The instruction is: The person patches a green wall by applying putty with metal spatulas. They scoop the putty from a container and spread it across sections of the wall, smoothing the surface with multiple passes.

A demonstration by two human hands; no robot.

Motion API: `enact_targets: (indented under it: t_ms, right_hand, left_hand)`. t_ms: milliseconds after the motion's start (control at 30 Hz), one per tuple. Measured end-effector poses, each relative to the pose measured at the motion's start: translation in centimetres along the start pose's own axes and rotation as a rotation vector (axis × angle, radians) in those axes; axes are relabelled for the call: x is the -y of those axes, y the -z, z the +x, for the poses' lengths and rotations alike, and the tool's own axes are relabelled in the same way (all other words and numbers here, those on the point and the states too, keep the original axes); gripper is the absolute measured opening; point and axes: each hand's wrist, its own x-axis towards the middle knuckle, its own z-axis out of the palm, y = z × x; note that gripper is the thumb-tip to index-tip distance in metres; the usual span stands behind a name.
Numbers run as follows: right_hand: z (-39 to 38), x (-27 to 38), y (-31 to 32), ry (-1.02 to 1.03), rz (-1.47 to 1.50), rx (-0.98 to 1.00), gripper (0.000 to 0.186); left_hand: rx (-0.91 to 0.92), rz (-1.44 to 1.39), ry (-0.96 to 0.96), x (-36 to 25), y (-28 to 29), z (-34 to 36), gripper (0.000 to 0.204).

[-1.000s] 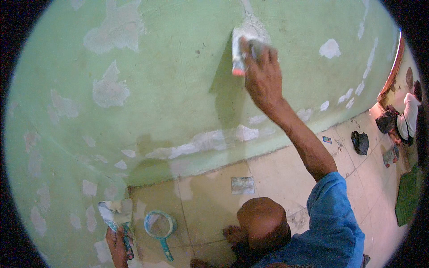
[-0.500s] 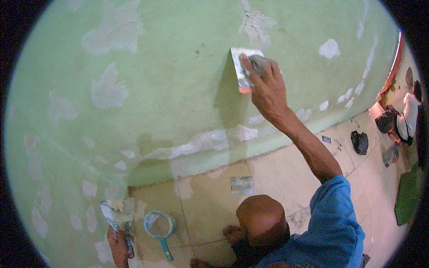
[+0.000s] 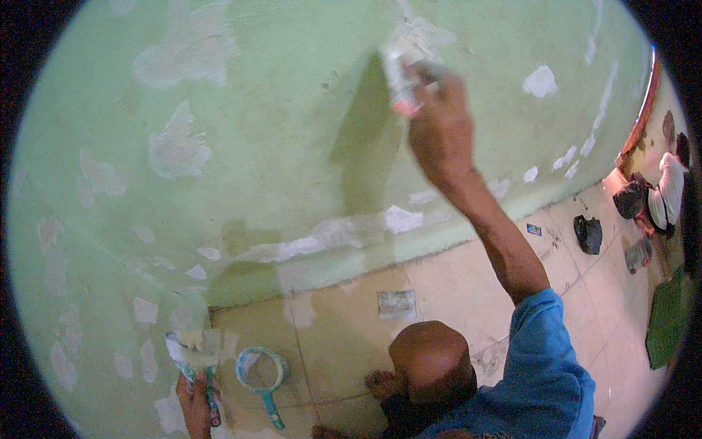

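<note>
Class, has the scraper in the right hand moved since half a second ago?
Yes: the scraper in the right hand has moved up the picture, toward the pale wall patch above.

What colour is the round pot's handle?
The handle is turquoise, best seen in the head view.

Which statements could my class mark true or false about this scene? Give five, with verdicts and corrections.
1. The right hand holds a flat scraper. True.
2. The left hand is empty. False: the left hand holds a putty knife.
3. The handled pot stands on the floor. True.
4. The wall is plain red. False: the wall is green with pale patches.
5. The right sleeve is blue. True.
</note>
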Motion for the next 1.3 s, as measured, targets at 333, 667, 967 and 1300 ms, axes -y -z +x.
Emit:
enact_targets:
  t_ms: [333, 667, 967, 1300]
  right_hand:
    - [0.3, 1.7, -0.7, 0.108, 0.001, 0.051, 0.047]
    - [1.3, 0.5, -0.8, 0.069, 0.006, -0.064, 0.042]
    - [1.6, 1.4, -0.2, 0.128, 0.148, -0.005, 0.035]
    - [3.9, 1.2, 0.5, 0.062, 0.022, -0.023, 0.036]
  left_hand:
    - [0.005, -0.046, 0.055, -3.5, -1.2, -1.0, 0.029]
    - [-0.041, -0.023, -0.04, 0.4, 0.3, -0.3, 0.027]
    - [-0.051, -0.009, 0.084, -4.5, -1.3, -1.7, 0.026]
    - [-0.005, -0.035, 0.102, -4.5, -1.6, -1.3, 0.024]
